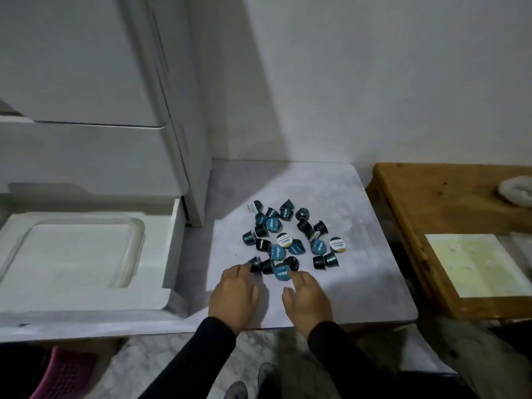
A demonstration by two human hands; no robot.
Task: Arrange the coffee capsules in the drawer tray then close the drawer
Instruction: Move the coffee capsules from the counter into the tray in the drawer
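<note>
I see the coffee capsules (290, 240) heaped loosely on a pale marbled slab (359, 283), pointing every way: several lie on their sides with their long axes running across the slab, some stand on their narrow bases with round foil lids facing up, and a few are tipped over dome-up. They are small tapered cups, dark and glossy, with flat circular lids that are mostly blue and printed, two or three being white with a yellow patch. My left hand (234, 298) lies palm down at the near left edge of the heap, its fingertips touching a dark capsule (254, 264) lying on its side; the fingers are loosely curled and I cannot tell whether they have closed on it. My right hand (309, 300) is spread flat, fingers apart, holding nothing, its fingertips just beside a blue-lidded capsule (281, 272) that sits lid up. Both sleeves are black. To the left the white drawer (172, 249) stands pulled out, and in it sits a clear, smooth plastic tray (135, 246), a shallow rectangle with rounded corners and no capsules inside. A wooden table (408, 220) with a worn, grainy top stands to the right of the slab.
</note>
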